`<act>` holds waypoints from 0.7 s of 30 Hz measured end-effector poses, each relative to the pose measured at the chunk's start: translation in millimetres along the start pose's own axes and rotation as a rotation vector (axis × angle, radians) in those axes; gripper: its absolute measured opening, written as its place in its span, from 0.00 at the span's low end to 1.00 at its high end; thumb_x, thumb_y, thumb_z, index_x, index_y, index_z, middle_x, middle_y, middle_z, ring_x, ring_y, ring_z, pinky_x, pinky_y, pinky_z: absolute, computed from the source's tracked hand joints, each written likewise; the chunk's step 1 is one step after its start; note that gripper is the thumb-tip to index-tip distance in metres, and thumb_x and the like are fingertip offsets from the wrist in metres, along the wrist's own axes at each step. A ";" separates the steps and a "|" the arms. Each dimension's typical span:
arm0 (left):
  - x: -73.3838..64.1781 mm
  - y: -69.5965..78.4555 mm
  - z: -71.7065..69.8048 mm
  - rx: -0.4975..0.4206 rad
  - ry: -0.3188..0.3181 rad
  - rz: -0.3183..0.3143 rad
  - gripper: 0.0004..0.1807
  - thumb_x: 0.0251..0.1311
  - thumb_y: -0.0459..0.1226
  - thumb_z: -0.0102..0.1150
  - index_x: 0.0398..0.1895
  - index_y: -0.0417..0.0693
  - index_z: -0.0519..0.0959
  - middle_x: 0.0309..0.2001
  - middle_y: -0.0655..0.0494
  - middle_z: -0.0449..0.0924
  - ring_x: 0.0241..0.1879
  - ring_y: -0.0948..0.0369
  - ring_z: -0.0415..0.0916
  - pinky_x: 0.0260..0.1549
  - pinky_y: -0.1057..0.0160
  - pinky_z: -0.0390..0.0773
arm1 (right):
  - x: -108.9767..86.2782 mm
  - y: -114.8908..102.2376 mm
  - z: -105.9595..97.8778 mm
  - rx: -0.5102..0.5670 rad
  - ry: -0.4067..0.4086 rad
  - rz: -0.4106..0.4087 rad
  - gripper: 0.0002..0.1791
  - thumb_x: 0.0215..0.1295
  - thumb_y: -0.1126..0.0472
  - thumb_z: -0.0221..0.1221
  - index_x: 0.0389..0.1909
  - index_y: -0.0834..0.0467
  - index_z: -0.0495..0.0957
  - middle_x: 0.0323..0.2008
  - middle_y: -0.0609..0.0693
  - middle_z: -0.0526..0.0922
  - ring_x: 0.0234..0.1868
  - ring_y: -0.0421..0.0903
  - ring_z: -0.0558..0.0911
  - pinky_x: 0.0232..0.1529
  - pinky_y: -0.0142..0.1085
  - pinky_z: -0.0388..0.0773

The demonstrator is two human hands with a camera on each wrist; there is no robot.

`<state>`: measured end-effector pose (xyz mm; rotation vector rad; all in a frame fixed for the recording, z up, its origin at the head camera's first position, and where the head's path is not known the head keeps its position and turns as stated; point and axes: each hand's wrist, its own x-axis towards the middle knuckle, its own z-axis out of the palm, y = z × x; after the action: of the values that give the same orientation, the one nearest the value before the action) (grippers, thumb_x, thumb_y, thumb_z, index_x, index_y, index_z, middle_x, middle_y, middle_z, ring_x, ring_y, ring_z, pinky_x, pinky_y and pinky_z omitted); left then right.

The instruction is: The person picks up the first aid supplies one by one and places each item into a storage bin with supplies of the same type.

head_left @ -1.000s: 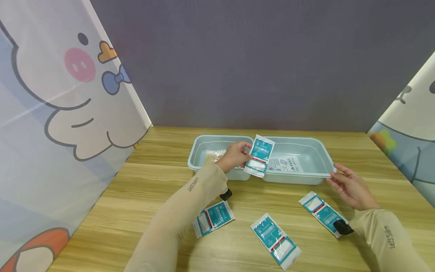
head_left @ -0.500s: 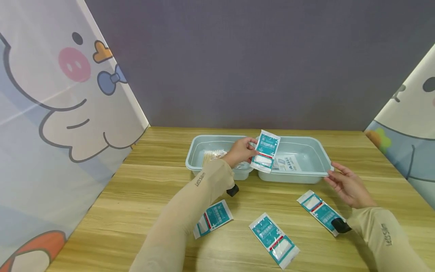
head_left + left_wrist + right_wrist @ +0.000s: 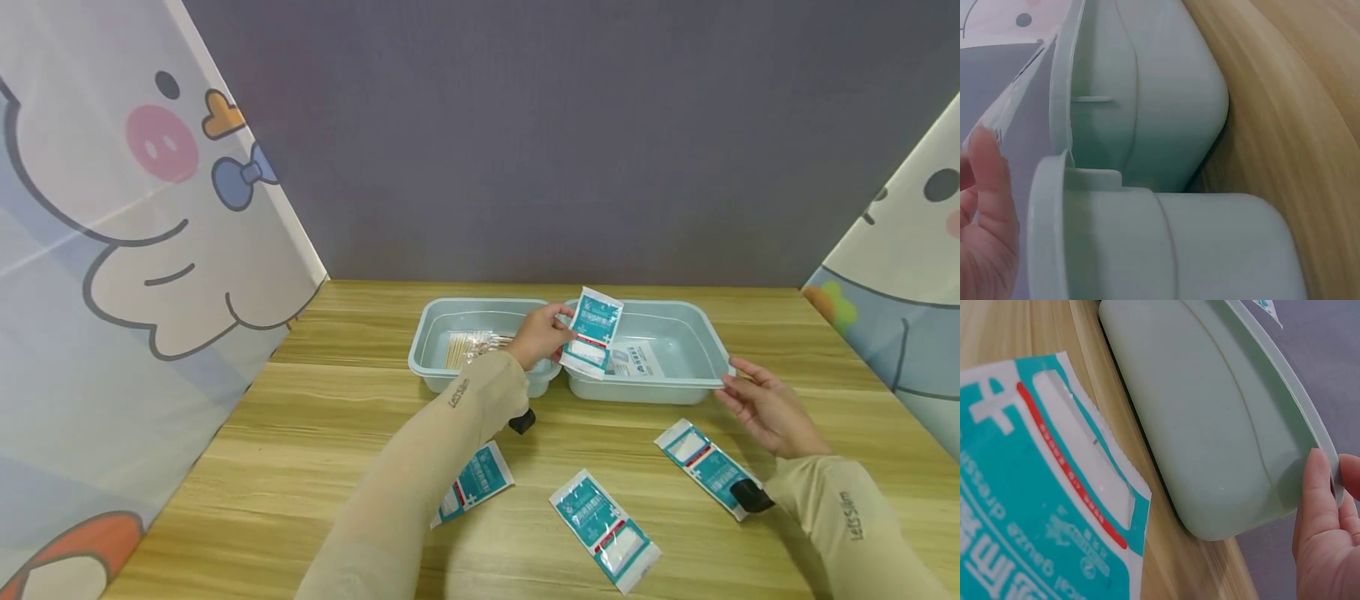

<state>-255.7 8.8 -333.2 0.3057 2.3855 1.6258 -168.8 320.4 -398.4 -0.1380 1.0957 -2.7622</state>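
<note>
A teal-and-white gauze dressing packet (image 3: 594, 329) is pinched between the thumb and fingers of my left hand (image 3: 542, 336). It hangs over the left end of the right-hand pale blue plastic bin (image 3: 686, 384), overlapping its rim in the head view. In the left wrist view the packet (image 3: 1013, 94) appears edge-on, above the bin rims. My right hand (image 3: 772, 408) grips the right bin's front right corner, thumb on the outside of the rim, as the right wrist view shows at the rim (image 3: 1310, 419). A printed paper label (image 3: 636, 360) lies inside this bin.
The left bin (image 3: 442, 375) stands against the right one and holds bundled cotton swabs (image 3: 461, 346). Several gauze packets lie on the wooden table: one by my left sleeve (image 3: 480, 479), one in the middle (image 3: 606, 531), one below my right wrist (image 3: 708, 467). A grey panel (image 3: 562, 150) rises behind.
My left hand has carried the gauze packet a little to the right and up, farther over the right bin. My right hand keeps its grip on the bin's corner.
</note>
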 end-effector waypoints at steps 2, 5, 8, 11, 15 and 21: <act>1.8 0.5 2.4 0.006 0.013 -0.003 0.16 0.63 0.29 0.58 0.54 0.45 0.75 0.30 0.53 0.73 0.17 0.60 0.68 0.17 0.64 0.75 | -0.7 -0.4 -0.4 0.000 -0.012 0.004 0.18 0.71 0.77 0.41 0.43 0.62 0.80 0.34 0.58 0.79 0.35 0.48 0.84 0.41 0.32 0.80; 4.2 1.3 7.3 0.005 0.019 -0.010 0.16 0.63 0.29 0.58 0.53 0.46 0.76 0.30 0.52 0.74 0.16 0.60 0.68 0.15 0.65 0.74 | -1.5 -0.1 -0.4 0.009 -0.028 0.007 0.19 0.72 0.77 0.40 0.44 0.62 0.80 0.35 0.58 0.79 0.36 0.48 0.84 0.42 0.32 0.80; 4.9 3.4 12.2 -0.004 0.012 -0.016 0.15 0.63 0.29 0.58 0.53 0.46 0.75 0.30 0.52 0.74 0.15 0.60 0.67 0.14 0.66 0.73 | -2.0 0.7 0.2 0.014 -0.030 0.005 0.19 0.72 0.77 0.40 0.44 0.62 0.80 0.36 0.58 0.79 0.36 0.48 0.83 0.42 0.33 0.80; 5.2 6.3 15.7 -0.001 0.003 -0.014 0.16 0.63 0.29 0.58 0.54 0.46 0.75 0.31 0.53 0.74 0.14 0.60 0.66 0.13 0.66 0.73 | -2.6 1.5 0.9 0.007 -0.021 0.001 0.19 0.72 0.77 0.41 0.44 0.62 0.80 0.35 0.58 0.79 0.36 0.48 0.83 0.42 0.32 0.80; 5.4 10.1 16.8 0.026 -0.014 -0.009 0.17 0.64 0.30 0.58 0.56 0.46 0.75 0.31 0.53 0.74 0.13 0.60 0.66 0.13 0.67 0.73 | -2.9 2.4 0.4 0.003 -0.028 0.008 0.19 0.72 0.77 0.41 0.44 0.61 0.80 0.36 0.57 0.79 0.36 0.48 0.83 0.43 0.32 0.80; 8.1 16.9 15.9 0.034 -0.019 0.011 0.18 0.64 0.29 0.58 0.57 0.45 0.74 0.30 0.54 0.74 0.14 0.62 0.67 0.13 0.68 0.73 | -4.0 2.0 -1.7 0.022 -0.053 0.019 0.19 0.71 0.77 0.42 0.45 0.62 0.80 0.36 0.58 0.79 0.37 0.49 0.84 0.44 0.33 0.80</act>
<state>-257.8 31.4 -323.6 0.3389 2.4042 1.5809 -164.8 320.8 -401.1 -0.1959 1.0481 -2.7357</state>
